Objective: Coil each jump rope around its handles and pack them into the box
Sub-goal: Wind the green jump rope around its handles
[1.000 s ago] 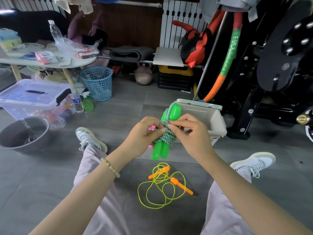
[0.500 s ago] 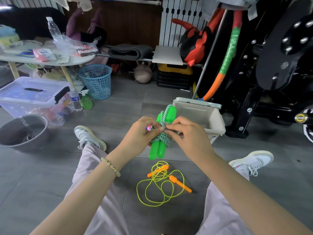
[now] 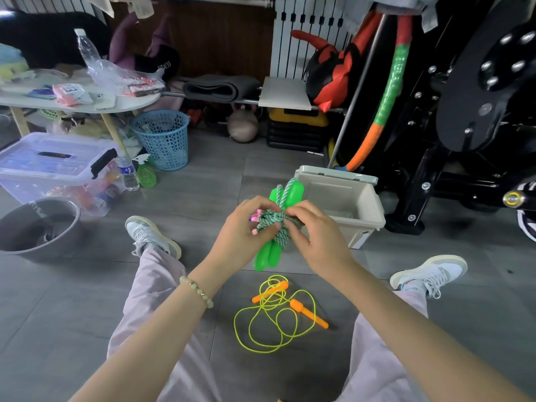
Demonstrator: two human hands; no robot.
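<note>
A green jump rope [image 3: 271, 250] with two bright green handles held side by side is in the air above the floor, its teal-white cord wound around the middle. My left hand [image 3: 242, 227] grips the bundle from the left. From the right, my right hand [image 3: 314, 233] pinches the cord at the wrap. Just behind them stands the beige open box [image 3: 362, 216], its inside partly visible. On the floor between my legs lies a yellow jump rope [image 3: 275, 317] with orange handles, loose and tangled.
My two white shoes [image 3: 150, 236] sit on the grey floor either side. A clear lidded bin [image 3: 58, 166], a grey bowl [image 3: 37, 224] and a blue basket [image 3: 162, 137] stand at left. Black gym equipment [image 3: 464, 111] fills the right.
Both hands kept working the cord around the green handles; the bundle tilted slightly and the wrap looks tighter at the middle. The yellow rope and the box have not moved.
</note>
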